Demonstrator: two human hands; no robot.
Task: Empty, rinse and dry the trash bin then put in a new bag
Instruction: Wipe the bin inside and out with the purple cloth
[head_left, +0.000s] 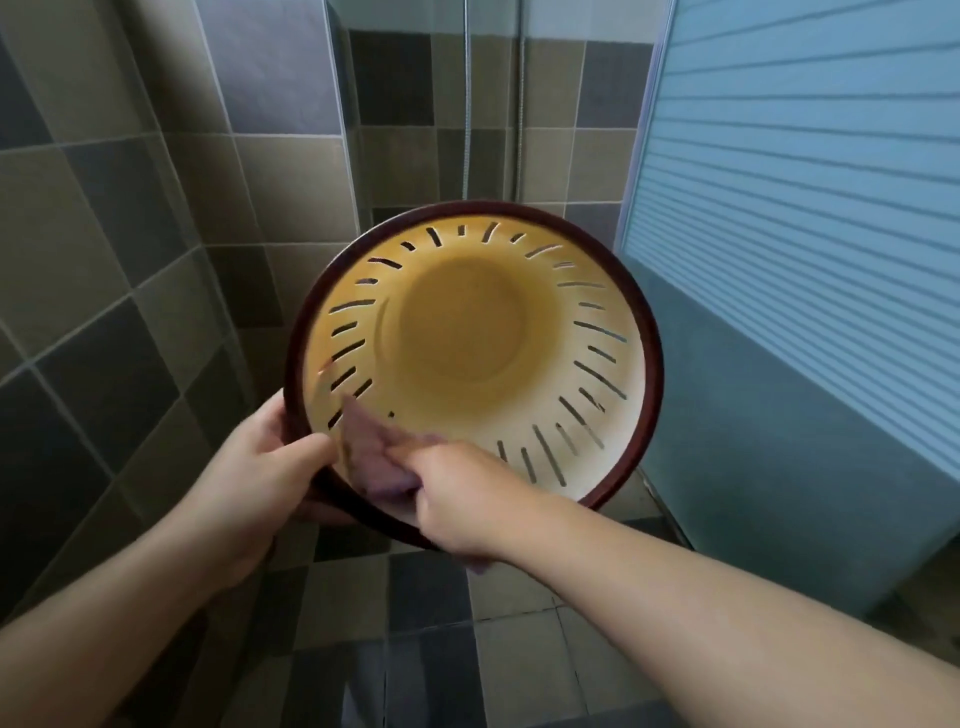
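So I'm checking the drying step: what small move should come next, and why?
Probably sweep the cloth on round the inner wall. The right hand presses it just inside the near rim while the left hand holds the bin tilted; the rest of the slotted wall is uncovered.

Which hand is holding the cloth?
The right hand pinches the purple cloth against the bin's inner wall. The left hand has no cloth; it only grips the bin's dark rim.

smooth plastic trash bin (597, 332) with glossy dark rim, soft purple cloth (371, 457), matt wall tiles (104, 218), frosted ribbed glass door (810, 182)
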